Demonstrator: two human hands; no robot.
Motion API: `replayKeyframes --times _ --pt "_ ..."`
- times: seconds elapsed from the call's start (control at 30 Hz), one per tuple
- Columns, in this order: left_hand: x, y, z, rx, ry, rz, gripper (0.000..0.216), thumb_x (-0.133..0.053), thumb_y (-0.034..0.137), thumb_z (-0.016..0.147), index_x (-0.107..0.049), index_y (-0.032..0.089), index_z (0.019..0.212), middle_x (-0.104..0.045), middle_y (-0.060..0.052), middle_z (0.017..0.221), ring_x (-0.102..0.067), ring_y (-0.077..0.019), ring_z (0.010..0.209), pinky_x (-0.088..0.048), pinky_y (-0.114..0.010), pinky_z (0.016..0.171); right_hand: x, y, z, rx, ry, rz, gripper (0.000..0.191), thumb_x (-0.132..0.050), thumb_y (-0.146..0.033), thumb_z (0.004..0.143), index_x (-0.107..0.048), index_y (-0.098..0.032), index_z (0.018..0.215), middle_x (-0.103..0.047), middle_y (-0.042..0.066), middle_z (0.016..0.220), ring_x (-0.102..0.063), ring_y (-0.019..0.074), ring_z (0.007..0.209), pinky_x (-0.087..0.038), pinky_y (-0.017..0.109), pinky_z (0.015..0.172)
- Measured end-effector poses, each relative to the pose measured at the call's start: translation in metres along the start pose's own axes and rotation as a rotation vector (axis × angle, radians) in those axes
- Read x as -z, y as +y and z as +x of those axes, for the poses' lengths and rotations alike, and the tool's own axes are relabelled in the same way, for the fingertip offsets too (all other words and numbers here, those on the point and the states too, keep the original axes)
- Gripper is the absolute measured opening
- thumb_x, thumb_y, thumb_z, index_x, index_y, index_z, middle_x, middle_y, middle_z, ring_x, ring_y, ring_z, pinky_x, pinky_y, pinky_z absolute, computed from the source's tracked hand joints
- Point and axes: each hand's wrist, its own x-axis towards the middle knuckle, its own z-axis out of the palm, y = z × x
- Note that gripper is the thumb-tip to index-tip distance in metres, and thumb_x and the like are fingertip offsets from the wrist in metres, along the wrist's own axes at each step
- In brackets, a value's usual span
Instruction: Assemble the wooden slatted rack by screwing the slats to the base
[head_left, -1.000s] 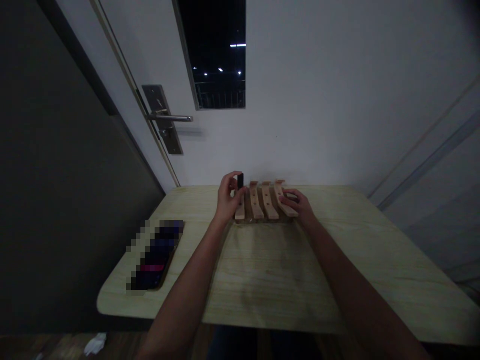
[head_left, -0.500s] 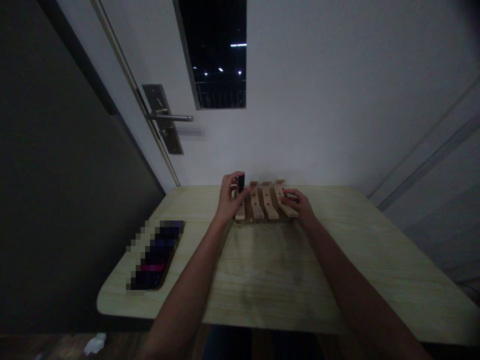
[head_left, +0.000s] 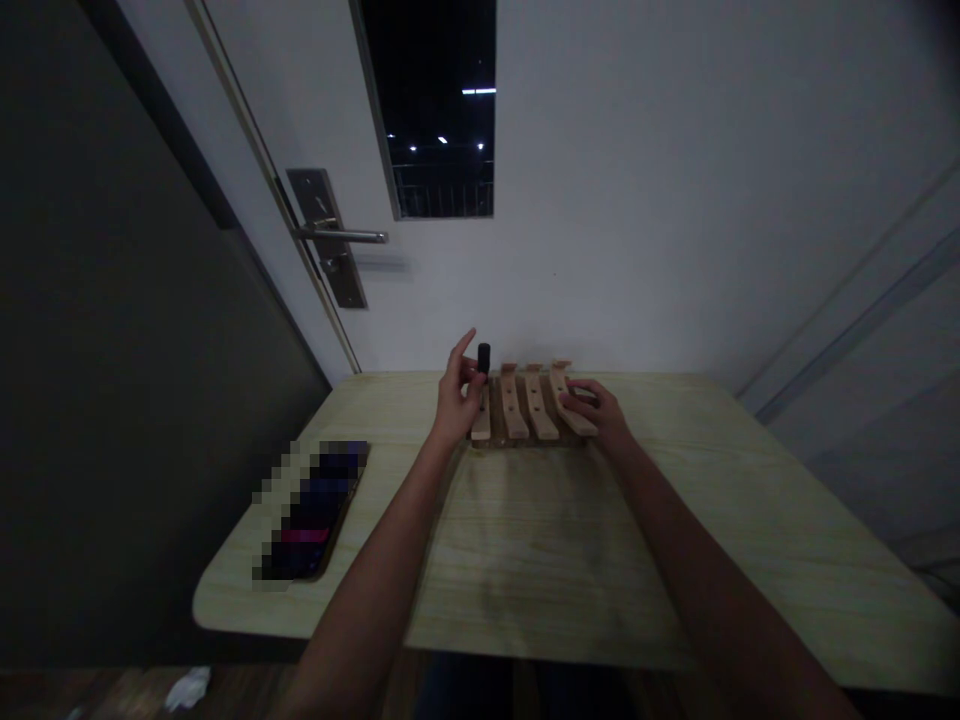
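Several pale wooden hook-shaped pieces with holes stand side by side on a dark, low base (head_left: 496, 425) at the table's far side. My left hand (head_left: 454, 400) is at the leftmost wooden piece (head_left: 481, 428). Its thumb and lower fingers pinch a short black upright handle (head_left: 484, 356), while the index finger points up, off it. What lies beneath the handle is hidden by the thumb. On the right, my right hand (head_left: 598, 408) grips the rightmost wooden piece (head_left: 568, 405), which leans at an angle. Two more pieces, the middle-left one (head_left: 513, 405) and the middle-right one (head_left: 538, 408), stand between my hands, untouched.
A phone (head_left: 315, 515), partly pixelated, lies on the left of the light wood-grain table (head_left: 555, 560). Behind the table is a white door (head_left: 637, 200) with a metal lever handle (head_left: 349, 236) and a dark window. A dark panel (head_left: 135, 400) borders the left.
My left index finger has lifted off the top of the black handle and now points up, and the thumb has shifted slightly left. My right hand has stayed on the rightmost wooden piece.
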Motion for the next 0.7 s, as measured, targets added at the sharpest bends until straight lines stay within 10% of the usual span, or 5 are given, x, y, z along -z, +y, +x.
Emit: replayKeyframes --times 0.3,0.7 --pt "0.0000 -0.0023 -0.0004 0.055 -0.026 -0.058 0.042 -0.065 0.029 0.078 -0.051 0.030 0.118 -0.055 -0.004 0.106 -0.054 -0.0149 0.091 -0.046 -0.027 0.075 0.0011 0.0026 0.0014 0.013 -0.002 -0.006 0.046 -0.076 -0.048 0.054 -0.061 -0.022 0.089 -0.068 0.006 0.087 -0.064 0.0268 0.086 -0.050 0.039 0.069" --pt "0.0020 -0.0028 -0.0014 0.051 0.000 -0.052 0.056 -0.060 0.024 0.081 -0.041 0.030 0.133 -0.051 0.000 0.082 -0.047 -0.0111 0.071 -0.043 -0.024 0.068 0.0014 0.0029 0.0015 0.000 -0.002 0.004 0.047 -0.077 -0.046 0.053 -0.061 -0.022 0.089 -0.068 0.005 0.085 -0.063 0.0252 0.084 -0.050 0.037 0.067"
